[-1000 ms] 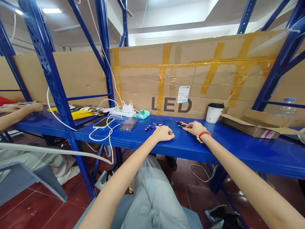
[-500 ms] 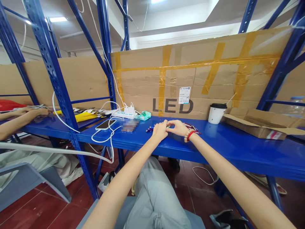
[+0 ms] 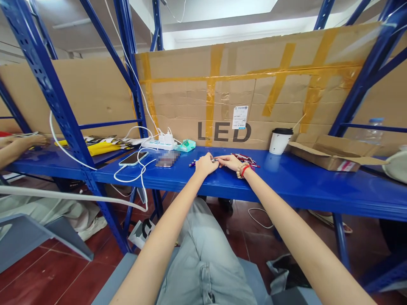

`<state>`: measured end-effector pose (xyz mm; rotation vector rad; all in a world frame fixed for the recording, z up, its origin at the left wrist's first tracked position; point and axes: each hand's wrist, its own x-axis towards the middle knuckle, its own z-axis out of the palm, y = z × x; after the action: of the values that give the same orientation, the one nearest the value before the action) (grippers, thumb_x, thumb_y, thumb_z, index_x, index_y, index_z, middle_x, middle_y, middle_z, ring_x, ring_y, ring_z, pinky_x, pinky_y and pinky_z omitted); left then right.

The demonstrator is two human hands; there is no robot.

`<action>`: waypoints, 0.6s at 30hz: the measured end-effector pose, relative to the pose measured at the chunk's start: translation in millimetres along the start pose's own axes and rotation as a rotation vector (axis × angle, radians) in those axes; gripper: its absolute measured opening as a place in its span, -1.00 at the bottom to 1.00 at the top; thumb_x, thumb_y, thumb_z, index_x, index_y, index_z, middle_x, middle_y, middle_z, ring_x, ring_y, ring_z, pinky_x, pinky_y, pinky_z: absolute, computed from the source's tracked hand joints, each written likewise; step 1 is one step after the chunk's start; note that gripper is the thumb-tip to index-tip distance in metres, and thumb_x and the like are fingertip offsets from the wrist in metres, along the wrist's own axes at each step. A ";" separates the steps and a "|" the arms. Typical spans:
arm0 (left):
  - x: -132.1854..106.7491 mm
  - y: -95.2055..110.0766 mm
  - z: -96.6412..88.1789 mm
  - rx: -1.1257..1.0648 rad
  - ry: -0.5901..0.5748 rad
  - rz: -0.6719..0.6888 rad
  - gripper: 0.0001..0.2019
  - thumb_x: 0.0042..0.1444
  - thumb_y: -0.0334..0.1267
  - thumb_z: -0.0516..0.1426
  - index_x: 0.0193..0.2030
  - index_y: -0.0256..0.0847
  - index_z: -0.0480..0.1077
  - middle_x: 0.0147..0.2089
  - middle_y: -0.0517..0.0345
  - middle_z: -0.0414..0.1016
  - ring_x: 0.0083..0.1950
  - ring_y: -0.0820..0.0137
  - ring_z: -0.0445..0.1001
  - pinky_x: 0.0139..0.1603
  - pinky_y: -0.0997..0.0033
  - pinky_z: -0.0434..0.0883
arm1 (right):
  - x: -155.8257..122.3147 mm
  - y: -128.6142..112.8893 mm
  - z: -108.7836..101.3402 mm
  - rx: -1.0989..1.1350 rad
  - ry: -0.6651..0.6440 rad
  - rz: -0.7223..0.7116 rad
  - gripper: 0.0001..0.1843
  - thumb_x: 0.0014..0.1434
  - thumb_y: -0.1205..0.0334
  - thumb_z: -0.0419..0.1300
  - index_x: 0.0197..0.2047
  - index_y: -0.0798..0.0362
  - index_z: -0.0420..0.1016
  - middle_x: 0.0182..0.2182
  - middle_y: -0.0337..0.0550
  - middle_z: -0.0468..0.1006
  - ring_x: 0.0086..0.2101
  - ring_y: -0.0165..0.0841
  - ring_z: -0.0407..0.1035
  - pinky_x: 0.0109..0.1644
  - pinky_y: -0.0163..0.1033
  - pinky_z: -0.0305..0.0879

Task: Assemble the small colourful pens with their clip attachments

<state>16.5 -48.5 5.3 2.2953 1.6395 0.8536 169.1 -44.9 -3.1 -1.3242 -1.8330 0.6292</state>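
Meeting above table (image 3: 302, 182), left hand (image 3: 205, 164) and right hand (image 3: 229, 161) together at fingertips, small item (image 3: 216, 159) between them, can't tell if gripped, red pens (image 3: 250, 160) just beyond right hand, purple pen (image 3: 192, 164) beside left hand.

Both forearms bare, extended forward, converging at centre. Left forearm (image 3: 170, 224) angles up-right, right forearm (image 3: 282, 216) up-left. Left hand (image 3: 206, 164) curled, back up. Right hand (image 3: 229, 162) flatter, palm down, fingers pointing at left's thumb side, hands meeting. Exact finger closure unreadable.
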 end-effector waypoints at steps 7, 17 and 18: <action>2.1 -5.3 -4.2 -0.071 0.028 -0.078 -0.56 0.21 -0.14 -0.18 -0.23 -0.19 0.50 -0.08 -0.01 0.56 -0.02 0.24 0.48 -0.01 0.31 0.32 | -3.9 -3.0 -1.5 0.061 -0.033 -0.004 -0.60 0.06 0.14 0.24 -0.03 0.10 0.55 -0.38 -0.14 0.61 -0.35 -0.38 0.44 -0.07 -0.20 0.36; 0.5 -3.5 -5.6 0.002 0.018 -0.071 -0.49 0.26 -0.09 -0.21 -0.26 -0.22 0.53 -0.08 -0.06 0.56 -0.01 0.26 0.49 -0.01 0.37 0.33 | -7.3 -9.7 -0.6 0.112 -0.025 -0.008 -0.57 -0.10 0.00 0.33 -0.21 0.12 0.62 -0.39 -0.12 0.60 -0.45 -0.44 0.36 -0.21 -0.24 0.37; -0.3 -2.7 -5.6 0.005 0.002 -0.031 -0.48 0.26 -0.06 -0.21 -0.28 -0.21 0.53 -0.10 -0.04 0.57 -0.02 0.27 0.49 -0.01 0.37 0.33 | -7.3 -9.0 -0.9 0.098 -0.028 -0.016 -0.57 -0.09 -0.03 0.31 -0.23 0.12 0.63 -0.40 -0.12 0.60 -0.46 -0.44 0.35 -0.23 -0.25 0.37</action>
<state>11.1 -48.7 8.6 2.2674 1.6756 0.8459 166.0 -54.8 2.1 -1.2412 -1.8093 0.7231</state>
